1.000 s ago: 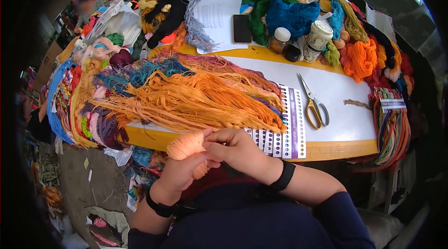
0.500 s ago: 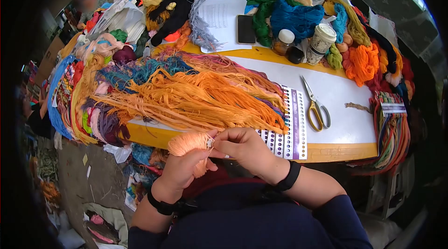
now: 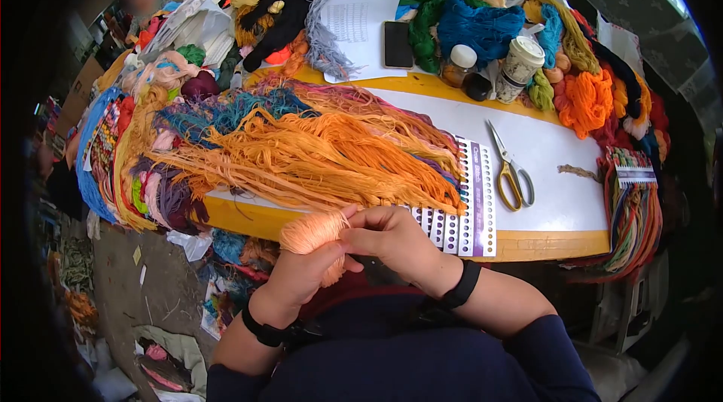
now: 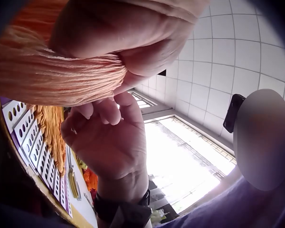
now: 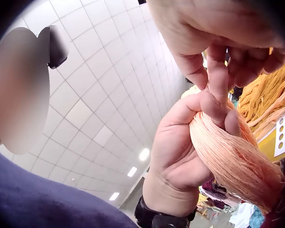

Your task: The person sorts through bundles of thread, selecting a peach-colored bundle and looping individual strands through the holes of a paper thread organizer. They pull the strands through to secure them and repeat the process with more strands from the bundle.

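Note:
A skein of peach thread (image 3: 309, 232) is gripped in my left hand (image 3: 303, 275), above the table's front edge. The left wrist view shows its strands (image 4: 61, 78) drawn together under the left thumb. My right hand (image 3: 403, 248) meets the left fingertips at the gathered end, thumb and fingers pinching there. In the right wrist view the skein (image 5: 235, 159) loops out from the left fist, and the right fingers (image 5: 218, 78) come down onto its end. The pinched bit is mostly hidden by the fingers.
Orange thread hanks (image 3: 324, 153) lie across the table, fastened to white punched cards (image 3: 474, 195). Scissors (image 3: 512, 176) lie right of the cards. Behind are a phone (image 3: 398, 45), a jar (image 3: 459, 64) and a patterned cup (image 3: 520, 67). Coloured yarn heaps (image 3: 482, 25) line the back.
Both hands and the skein have shifted slightly right. A small white piece showing between the fingers half a second ago is now covered by the right fingers.

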Available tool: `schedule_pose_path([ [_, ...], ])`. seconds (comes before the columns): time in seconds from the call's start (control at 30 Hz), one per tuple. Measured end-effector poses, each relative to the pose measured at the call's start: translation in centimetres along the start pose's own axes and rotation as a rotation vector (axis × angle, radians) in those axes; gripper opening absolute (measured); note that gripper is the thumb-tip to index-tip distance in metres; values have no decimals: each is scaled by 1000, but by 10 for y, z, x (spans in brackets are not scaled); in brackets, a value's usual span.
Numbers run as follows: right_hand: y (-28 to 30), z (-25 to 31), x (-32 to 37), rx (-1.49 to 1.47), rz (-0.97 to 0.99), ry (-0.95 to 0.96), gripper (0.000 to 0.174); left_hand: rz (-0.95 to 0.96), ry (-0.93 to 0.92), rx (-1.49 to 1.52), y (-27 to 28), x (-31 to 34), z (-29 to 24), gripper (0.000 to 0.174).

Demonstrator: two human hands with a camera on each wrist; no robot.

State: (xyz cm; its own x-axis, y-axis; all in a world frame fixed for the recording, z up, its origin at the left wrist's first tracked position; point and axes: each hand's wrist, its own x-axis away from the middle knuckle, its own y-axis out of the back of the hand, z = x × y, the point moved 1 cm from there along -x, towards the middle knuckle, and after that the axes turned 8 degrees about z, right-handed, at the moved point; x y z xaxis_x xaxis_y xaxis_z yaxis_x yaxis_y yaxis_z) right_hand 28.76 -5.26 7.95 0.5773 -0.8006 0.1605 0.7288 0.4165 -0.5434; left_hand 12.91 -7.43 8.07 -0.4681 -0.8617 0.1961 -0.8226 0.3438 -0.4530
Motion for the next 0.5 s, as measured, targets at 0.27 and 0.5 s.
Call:
schedule_pose_path([
  [0.27,2,4,2,-30,-14,-9,9,27,-14,107,4,-1,0,47],
  [0.5,4,1,2,-3,-26,28,11,-61,-51,72,-3,-1,-4,39],
])
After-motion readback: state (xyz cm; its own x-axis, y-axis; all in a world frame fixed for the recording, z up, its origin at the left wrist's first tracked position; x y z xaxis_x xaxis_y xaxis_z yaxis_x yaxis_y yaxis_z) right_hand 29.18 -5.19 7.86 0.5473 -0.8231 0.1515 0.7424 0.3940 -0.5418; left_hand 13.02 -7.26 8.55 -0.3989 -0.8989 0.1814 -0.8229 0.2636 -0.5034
